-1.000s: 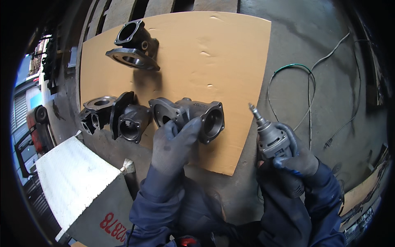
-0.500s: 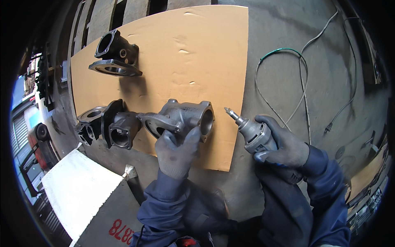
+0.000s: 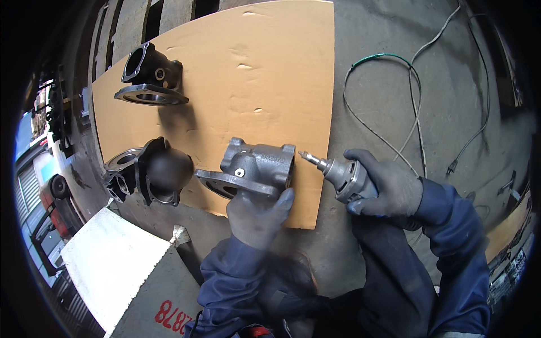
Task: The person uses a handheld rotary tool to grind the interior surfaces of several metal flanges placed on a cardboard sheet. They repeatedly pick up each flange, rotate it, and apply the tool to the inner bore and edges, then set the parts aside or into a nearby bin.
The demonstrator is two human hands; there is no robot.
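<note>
A dark cast-metal pipe fitting (image 3: 265,160) with a wide flange is held over the cardboard by my left hand (image 3: 256,217), gloved in grey, gripping it from the near side. The fitting's round open end faces right. In my right hand (image 3: 394,188), also gloved, is a die grinder (image 3: 345,179), its narrow bit pointing left. The bit's tip is close to the fitting's right end; I cannot tell whether it touches. Fingers of my left hand are partly hidden behind the flange.
Another flanged fitting (image 3: 149,79) stands at the far left of the cardboard sheet (image 3: 282,62). More fittings (image 3: 143,169) sit together at its left edge. Cables (image 3: 414,107) loop over the floor at right. A white board (image 3: 112,253) lies lower left; pallet slats (image 3: 129,28) are behind.
My left hand has turned the fitting so its side boss shows and its open end faces more away. The grinder has come left, nearer to the fitting.
</note>
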